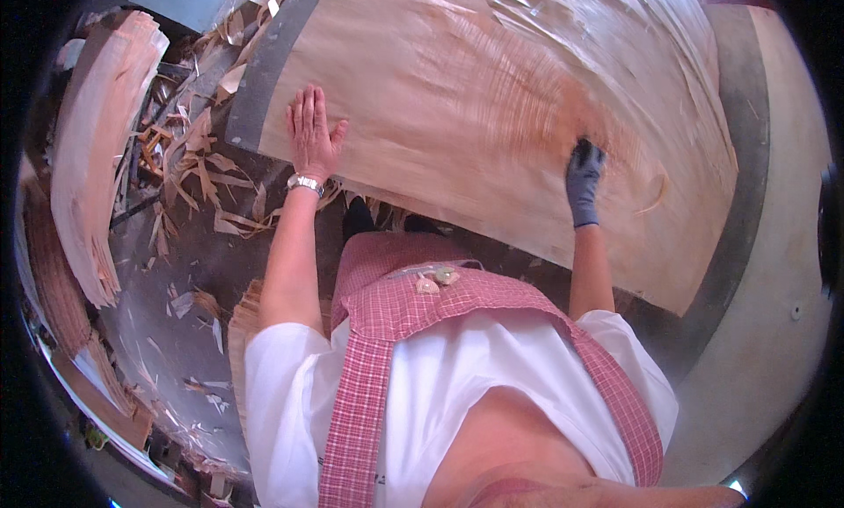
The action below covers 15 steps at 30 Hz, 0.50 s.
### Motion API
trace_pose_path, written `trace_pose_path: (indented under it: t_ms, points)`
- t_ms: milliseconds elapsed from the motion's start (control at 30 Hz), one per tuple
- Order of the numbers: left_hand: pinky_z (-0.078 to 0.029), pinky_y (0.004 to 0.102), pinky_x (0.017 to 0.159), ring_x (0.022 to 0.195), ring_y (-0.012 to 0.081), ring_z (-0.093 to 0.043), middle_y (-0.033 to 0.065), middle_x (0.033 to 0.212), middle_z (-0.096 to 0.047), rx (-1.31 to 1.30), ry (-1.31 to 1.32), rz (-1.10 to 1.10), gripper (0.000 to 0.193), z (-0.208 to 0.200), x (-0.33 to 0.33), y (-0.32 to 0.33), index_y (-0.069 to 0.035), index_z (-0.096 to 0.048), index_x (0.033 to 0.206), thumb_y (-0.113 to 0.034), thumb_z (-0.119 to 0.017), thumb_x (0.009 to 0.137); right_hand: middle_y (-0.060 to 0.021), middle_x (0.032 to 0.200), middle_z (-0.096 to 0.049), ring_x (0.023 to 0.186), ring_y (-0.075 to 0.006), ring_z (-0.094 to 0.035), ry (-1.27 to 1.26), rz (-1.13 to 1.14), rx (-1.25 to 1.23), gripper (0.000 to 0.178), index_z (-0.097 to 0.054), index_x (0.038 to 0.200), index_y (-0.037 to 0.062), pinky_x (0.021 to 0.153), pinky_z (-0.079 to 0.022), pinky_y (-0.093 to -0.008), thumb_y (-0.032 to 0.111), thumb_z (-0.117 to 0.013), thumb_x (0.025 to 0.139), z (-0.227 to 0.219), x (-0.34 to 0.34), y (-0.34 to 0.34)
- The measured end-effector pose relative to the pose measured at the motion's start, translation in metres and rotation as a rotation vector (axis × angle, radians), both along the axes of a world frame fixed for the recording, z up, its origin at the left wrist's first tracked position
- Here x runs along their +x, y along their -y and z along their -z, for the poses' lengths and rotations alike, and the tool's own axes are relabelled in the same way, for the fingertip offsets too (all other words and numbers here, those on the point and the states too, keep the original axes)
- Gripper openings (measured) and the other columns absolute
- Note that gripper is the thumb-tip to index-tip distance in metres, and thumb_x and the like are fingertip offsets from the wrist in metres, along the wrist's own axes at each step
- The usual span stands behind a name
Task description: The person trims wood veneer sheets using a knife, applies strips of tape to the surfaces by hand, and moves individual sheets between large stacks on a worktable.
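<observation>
Handling a thin wood sheet [396, 86] spread across the dark-edged worktable [745, 103].
The left hand [312, 137] lies flat, thumb apart; whether the gloved right hand [584, 175] grips anything, I cannot tell. Near edge flat, far side rippled: smoothing seems partly done.

Wood veneer sheet [396, 95]: wrinkled, mostly matt. My right glove [584, 190]: matt cloth. My watch [305, 185]: glossy metal. My apron [475, 301]: matt cloth. Veneer scraps [199, 131]: rough wood.
</observation>
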<state>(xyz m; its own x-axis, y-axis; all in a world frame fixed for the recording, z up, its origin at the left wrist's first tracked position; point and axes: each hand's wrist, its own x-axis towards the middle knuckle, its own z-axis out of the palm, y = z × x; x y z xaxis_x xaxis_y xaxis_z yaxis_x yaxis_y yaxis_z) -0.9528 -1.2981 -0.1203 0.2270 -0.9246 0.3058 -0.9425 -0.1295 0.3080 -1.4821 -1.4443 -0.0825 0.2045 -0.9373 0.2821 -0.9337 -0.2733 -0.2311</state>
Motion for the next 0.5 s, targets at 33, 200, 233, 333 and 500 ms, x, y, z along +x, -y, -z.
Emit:
trace_pose_path:
  t_ms: [33, 200, 233, 333, 500]
  points:
    - [-0.01, 0.0486, 0.119, 0.146, 0.0289, -0.018, 0.0103, 0.158, -0.022, 0.015, 0.011, -0.018, 0.071, 0.0, 0.002, -0.003, -0.007, -0.022, 0.152, -0.045, -0.044, 0.096, -0.0182, 0.108, -0.063, 0.104, -0.0314, -0.059, 0.111, -0.182, 0.093, 0.028, -0.061, 0.115, 0.0, 0.091, -0.046, -0.0382, 0.01, -0.06, 0.089, -0.009, 0.037, -0.007]
    - [-0.017, 0.0473, 0.118, 0.142, 0.0285, -0.028, 0.0098, 0.152, -0.034, -0.07, -0.041, -0.023, 0.059, 0.004, 0.009, -0.004, -0.008, -0.035, 0.146, -0.033, -0.049, 0.095, -0.0166, 0.095, -0.062, 0.091, -0.0344, -0.062, 0.022, -0.791, 0.539, 0.017, -0.06, 0.104, 0.0091, 0.08, -0.05, -0.0437, 0.022, -0.054, 0.093, -0.054, 0.224, -0.071]
    - [-0.018, 0.0471, 0.117, 0.141, 0.0281, -0.029, 0.0094, 0.151, -0.035, -0.073, -0.043, -0.008, 0.058, 0.003, 0.009, -0.003, -0.008, -0.037, 0.145, -0.031, -0.051, 0.094, -0.0151, 0.089, -0.06, 0.087, -0.0344, -0.061, 0.019, -0.886, 0.484, 0.021, -0.058, 0.103, 0.0105, 0.076, -0.051, -0.0446, 0.028, -0.053, 0.093, -0.045, 0.245, -0.082]
    - [-0.02, 0.0465, 0.117, 0.139, 0.0268, -0.033, 0.0082, 0.148, -0.039, -0.076, -0.039, 0.008, 0.056, -0.002, 0.013, -0.002, -0.01, -0.041, 0.143, -0.028, -0.055, 0.091, -0.0135, 0.093, -0.061, 0.087, -0.0322, -0.064, -0.209, -1.027, 0.495, 0.025, -0.057, 0.106, 0.0131, 0.07, -0.053, -0.0463, 0.034, -0.051, 0.094, -0.034, 0.299, -0.1]
    - [-0.019, 0.0459, 0.117, 0.14, 0.0265, -0.032, 0.0077, 0.148, -0.039, -0.08, -0.05, -0.024, 0.055, 0.003, 0.013, -0.004, -0.01, -0.041, 0.143, -0.031, -0.052, 0.094, -0.0123, 0.091, -0.061, 0.08, -0.0296, -0.066, -0.359, -1.107, 0.462, 0.021, -0.057, 0.105, 0.0141, 0.059, -0.053, -0.0458, 0.03, -0.051, 0.093, -0.02, 0.338, -0.101]
